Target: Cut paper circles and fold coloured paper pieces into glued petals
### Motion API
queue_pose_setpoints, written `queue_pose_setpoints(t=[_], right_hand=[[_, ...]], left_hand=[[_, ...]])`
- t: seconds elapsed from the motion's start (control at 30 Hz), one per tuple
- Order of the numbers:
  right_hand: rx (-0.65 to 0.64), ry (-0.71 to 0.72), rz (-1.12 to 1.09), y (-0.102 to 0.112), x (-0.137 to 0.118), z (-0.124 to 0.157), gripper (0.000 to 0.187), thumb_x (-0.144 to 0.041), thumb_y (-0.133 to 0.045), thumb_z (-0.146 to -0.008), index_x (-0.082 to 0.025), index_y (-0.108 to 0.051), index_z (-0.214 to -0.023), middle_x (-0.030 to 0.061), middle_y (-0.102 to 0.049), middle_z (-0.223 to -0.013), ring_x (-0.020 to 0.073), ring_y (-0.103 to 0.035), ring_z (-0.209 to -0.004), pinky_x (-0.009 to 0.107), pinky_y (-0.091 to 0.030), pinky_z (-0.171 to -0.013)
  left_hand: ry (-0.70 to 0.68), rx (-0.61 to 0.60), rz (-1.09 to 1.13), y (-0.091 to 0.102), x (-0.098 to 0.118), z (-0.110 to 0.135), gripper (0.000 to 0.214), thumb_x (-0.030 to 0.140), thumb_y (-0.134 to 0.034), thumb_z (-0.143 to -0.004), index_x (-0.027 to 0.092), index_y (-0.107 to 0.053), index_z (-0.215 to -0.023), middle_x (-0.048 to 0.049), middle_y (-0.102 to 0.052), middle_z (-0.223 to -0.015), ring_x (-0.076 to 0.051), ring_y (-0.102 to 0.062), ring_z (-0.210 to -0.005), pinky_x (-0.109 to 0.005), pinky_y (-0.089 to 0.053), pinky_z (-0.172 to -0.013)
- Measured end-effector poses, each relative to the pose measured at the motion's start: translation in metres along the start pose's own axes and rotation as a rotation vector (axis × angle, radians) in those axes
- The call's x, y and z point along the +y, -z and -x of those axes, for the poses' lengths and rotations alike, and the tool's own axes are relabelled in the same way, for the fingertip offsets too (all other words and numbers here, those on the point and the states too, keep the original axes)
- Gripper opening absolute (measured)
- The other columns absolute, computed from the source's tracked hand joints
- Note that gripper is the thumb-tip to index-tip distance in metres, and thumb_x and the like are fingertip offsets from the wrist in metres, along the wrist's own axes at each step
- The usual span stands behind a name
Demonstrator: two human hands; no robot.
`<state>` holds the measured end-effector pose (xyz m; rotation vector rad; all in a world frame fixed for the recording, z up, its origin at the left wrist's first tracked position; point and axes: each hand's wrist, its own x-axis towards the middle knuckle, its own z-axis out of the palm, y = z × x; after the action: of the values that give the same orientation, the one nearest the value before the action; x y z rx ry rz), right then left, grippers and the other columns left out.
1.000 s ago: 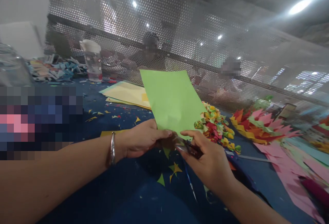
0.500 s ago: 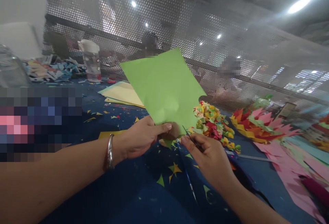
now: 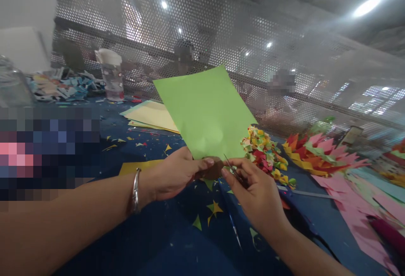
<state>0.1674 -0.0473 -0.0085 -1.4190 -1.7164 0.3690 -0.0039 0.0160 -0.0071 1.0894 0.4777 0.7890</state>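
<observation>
My left hand [image 3: 175, 174], with a metal bangle on the wrist, pinches the bottom edge of a light green paper sheet [image 3: 207, 109] and holds it upright over the dark blue table [image 3: 152, 234]. My right hand [image 3: 255, 193] is closed round small scissors [image 3: 232, 170], whose blades point up at the sheet's lower edge, right next to my left thumb. Small green and yellow paper scraps [image 3: 213, 208] lie on the table under both hands.
Cream sheets [image 3: 152, 115] lie behind the green one. A heap of folded coloured bits [image 3: 265, 153] and spiky orange and pink cut-outs [image 3: 319, 153] sit to the right, pink paper [image 3: 363, 212] further right. A white cup [image 3: 110, 75] stands by the perforated screen [image 3: 221, 35], with people behind it.
The green sheet has turned in my left hand, swinging up and left and then settling slightly lower. My right hand with the scissors moved up to the sheet's bottom edge. More green scraps lie below.
</observation>
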Motion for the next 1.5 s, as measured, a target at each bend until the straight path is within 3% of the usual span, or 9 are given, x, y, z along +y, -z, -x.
queue_pose_setpoints(t=[0.3, 0.43, 0.53, 0.67, 0.8, 0.9, 1.1, 1.3, 1.5], right_hand=[[0.017, 0.006, 0.011, 0.001, 0.0, 0.001, 0.017, -0.035, -0.059, -0.089, -0.02, -0.063, -0.096, -0.0009, -0.059, -0.068, 0.0138, -0.053, -0.058, 0.025, -0.043, -0.055], [0.042, -0.004, -0.028, -0.001, 0.0, 0.002, 0.017, -0.036, -0.059, -0.089, -0.019, -0.063, -0.09, 0.0016, -0.063, -0.074, 0.0151, -0.056, -0.064, 0.026, -0.045, -0.059], [0.02, -0.015, -0.046, -0.003, -0.001, 0.002, 0.022, -0.038, -0.057, -0.09, -0.019, -0.062, -0.081, 0.0008, -0.059, -0.071, 0.0143, -0.053, -0.063, 0.025, -0.043, -0.058], [-0.021, -0.044, -0.05, -0.002, -0.001, 0.0, 0.031, -0.043, -0.056, -0.091, -0.018, -0.059, -0.072, -0.0023, -0.051, -0.063, 0.0123, -0.047, -0.058, 0.023, -0.038, -0.055], [-0.009, -0.07, -0.074, -0.003, 0.001, -0.002, 0.044, -0.047, -0.056, -0.091, -0.02, -0.043, -0.059, -0.006, -0.036, -0.053, 0.0095, -0.034, -0.049, 0.023, -0.029, -0.046], [-0.01, -0.117, -0.141, -0.005, 0.004, -0.001, 0.047, -0.05, -0.058, -0.089, -0.021, -0.039, -0.058, -0.0069, -0.034, -0.05, 0.0089, -0.032, -0.046, 0.023, -0.026, -0.044], [0.005, -0.202, -0.27, -0.009, 0.004, 0.002, 0.047, -0.05, -0.06, -0.088, -0.022, -0.037, -0.058, -0.0081, -0.032, -0.048, 0.0078, -0.028, -0.043, 0.023, -0.021, -0.041], [0.01, -0.21, -0.301, -0.009, 0.004, 0.001, 0.045, -0.05, -0.062, -0.087, -0.022, -0.04, -0.06, -0.0082, -0.032, -0.049, 0.0074, -0.027, -0.043, 0.023, -0.02, -0.04], [0.018, -0.221, -0.359, -0.009, -0.007, 0.003, 0.045, -0.057, -0.055, -0.089, -0.021, -0.044, -0.064, -0.0069, -0.034, -0.053, 0.0081, -0.029, -0.046, 0.023, -0.022, -0.042]], left_hand=[[0.012, 0.053, -0.043, -0.001, 0.0, 0.0, 0.016, 0.012, -0.059, -0.085, 0.016, -0.075, -0.083, -0.0062, -0.073, -0.084, -0.016, -0.065, -0.085, -0.022, -0.046, -0.076], [-0.057, 0.073, 0.02, -0.003, 0.002, -0.002, 0.009, 0.011, -0.063, -0.082, 0.013, -0.071, -0.08, -0.005, -0.068, -0.079, -0.015, -0.061, -0.08, -0.022, -0.045, -0.074], [-0.117, 0.111, 0.035, -0.004, 0.004, -0.001, 0.009, 0.013, -0.066, -0.08, 0.013, -0.066, -0.071, -0.0027, -0.062, -0.071, -0.013, -0.056, -0.071, -0.023, -0.044, -0.069], [-0.096, 0.131, 0.02, -0.005, 0.006, 0.003, 0.012, 0.023, -0.069, -0.079, 0.011, -0.07, -0.079, -0.0066, -0.066, -0.083, -0.016, -0.058, -0.079, -0.025, -0.045, -0.073], [-0.061, 0.1, -0.031, -0.007, 0.004, 0.006, 0.023, 0.033, -0.069, -0.079, 0.01, -0.071, -0.079, -0.0093, -0.067, -0.086, -0.018, -0.059, -0.082, -0.027, -0.044, -0.074], [-0.087, 0.112, -0.039, -0.01, 0.002, 0.007, 0.02, 0.033, -0.07, -0.078, 0.014, -0.071, -0.081, -0.0061, -0.067, -0.084, -0.017, -0.058, -0.08, -0.026, -0.043, -0.073], [-0.097, 0.066, 0.019, -0.019, 0.008, 0.011, 0.02, 0.029, -0.069, -0.077, 0.015, -0.064, -0.064, -0.0001, -0.057, -0.066, -0.012, -0.049, -0.065, -0.023, -0.041, -0.067], [0.016, 0.152, -0.068, -0.016, 0.006, 0.013, 0.015, 0.027, -0.076, -0.068, 0.015, -0.068, -0.072, -0.0041, -0.066, -0.08, -0.017, -0.058, -0.078, -0.027, -0.046, -0.071], [-0.067, 0.213, -0.072, -0.013, 0.004, 0.009, 0.018, 0.026, -0.078, -0.067, 0.015, -0.067, -0.061, -0.0018, -0.064, -0.067, -0.012, -0.054, -0.064, -0.023, -0.042, -0.062]])
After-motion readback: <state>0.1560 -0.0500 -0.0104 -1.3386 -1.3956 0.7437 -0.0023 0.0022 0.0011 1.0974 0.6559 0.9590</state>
